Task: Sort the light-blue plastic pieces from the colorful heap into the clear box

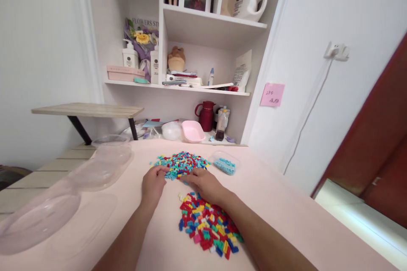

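Observation:
A pile of small building bricks (pixel 182 161), mostly turquoise with red, yellow and blue among them, lies on the pale pink tabletop. At its near left edge is my left hand (pixel 153 184), fingers curled in together; anything in them is too small to make out. My right hand (pixel 205 183) reaches the pile's near right edge, its fingertips drawn together at the bricks, their contents hidden. Below the right hand spreads a second pile of larger multicoloured bricks (pixel 206 226), partly covered by my right forearm. A clear plastic box (pixel 234 168) holding turquoise bricks stands right of the first pile.
Several clear plastic containers (pixel 92 173) stand along the table's left side. Behind the table are a pink basin (pixel 193 131), a dark red jug (pixel 207 116) and a bottle (pixel 221 125) of dark liquid. A small raised wooden shelf (pixel 89 110) stands at the left.

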Motion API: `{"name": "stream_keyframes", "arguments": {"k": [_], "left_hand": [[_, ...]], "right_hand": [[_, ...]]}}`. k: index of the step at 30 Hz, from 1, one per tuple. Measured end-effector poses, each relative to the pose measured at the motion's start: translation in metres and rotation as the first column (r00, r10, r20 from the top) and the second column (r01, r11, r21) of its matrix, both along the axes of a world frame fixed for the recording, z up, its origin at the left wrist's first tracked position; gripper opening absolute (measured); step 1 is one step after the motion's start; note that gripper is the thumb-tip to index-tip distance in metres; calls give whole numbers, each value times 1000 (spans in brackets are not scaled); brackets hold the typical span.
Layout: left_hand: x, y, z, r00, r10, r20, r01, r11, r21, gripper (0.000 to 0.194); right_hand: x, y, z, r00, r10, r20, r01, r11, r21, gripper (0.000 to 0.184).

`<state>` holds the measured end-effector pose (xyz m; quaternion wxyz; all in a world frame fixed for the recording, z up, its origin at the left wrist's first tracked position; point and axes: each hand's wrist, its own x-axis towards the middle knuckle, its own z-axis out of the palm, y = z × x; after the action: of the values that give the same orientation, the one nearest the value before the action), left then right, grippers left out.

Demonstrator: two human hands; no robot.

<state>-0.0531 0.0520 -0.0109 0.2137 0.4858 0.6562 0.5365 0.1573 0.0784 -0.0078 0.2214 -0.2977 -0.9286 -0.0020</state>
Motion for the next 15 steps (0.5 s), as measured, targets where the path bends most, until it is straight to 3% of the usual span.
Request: {"name": "stream_keyframes", "arguments": {"k": [5, 11, 15], "left_hand": [[1, -2, 2, 1000, -3, 11, 3, 1000, -4, 29], [0, -2, 4, 1000, -20, 19, 20, 1000, -5, 30], [0, -1, 4, 999, -22, 28, 22, 1000, -7, 30]], "right_hand": [[6, 4, 1, 1000, -19, -18, 19, 999, -37, 25], [29, 9, 6, 995, -88, -50, 79, 983, -164, 27], [33, 12, 6, 990, -128, -65, 114, 977, -183, 27]]}}
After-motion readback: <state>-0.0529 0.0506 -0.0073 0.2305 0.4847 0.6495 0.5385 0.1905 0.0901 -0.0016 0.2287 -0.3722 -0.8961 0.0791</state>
